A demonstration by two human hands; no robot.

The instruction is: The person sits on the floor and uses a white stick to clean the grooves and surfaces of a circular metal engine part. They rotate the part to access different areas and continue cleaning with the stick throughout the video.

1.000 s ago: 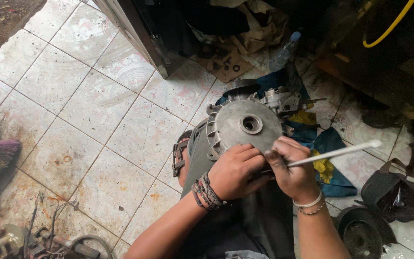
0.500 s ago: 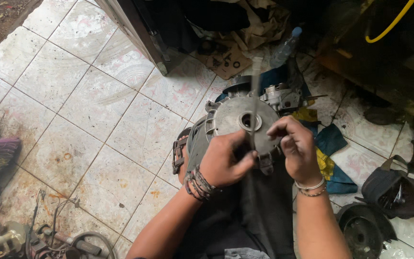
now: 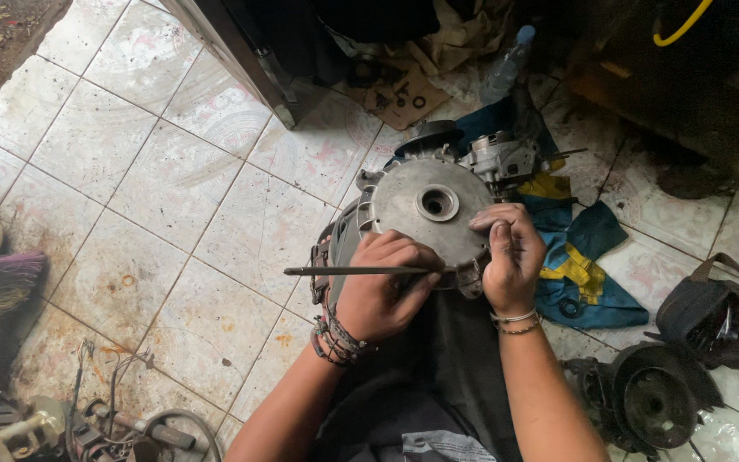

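- From my remote view, at the left edge of the stained, pale tiled floor I see a tangle of wires and small metal parts, well apart from the work.
- My left hand is closed around a thin, dark metal rod, which lies level and points left; the fingers are curled tight on its right end.
- The round, grey cast-metal motor housing with a centre hole stands on edge against my lap, near the floor's middle, its flat face towards me. It looks to me partly stripped, but the cover is still seated, so I judge the prising barely begun.
- My right hand grips the housing's right rim, fingers folded over the edge, steadying it.
- Right of that, a blue and yellow cloth lies beneath, and a dark round pulley-like part sits towards the lower right corner.
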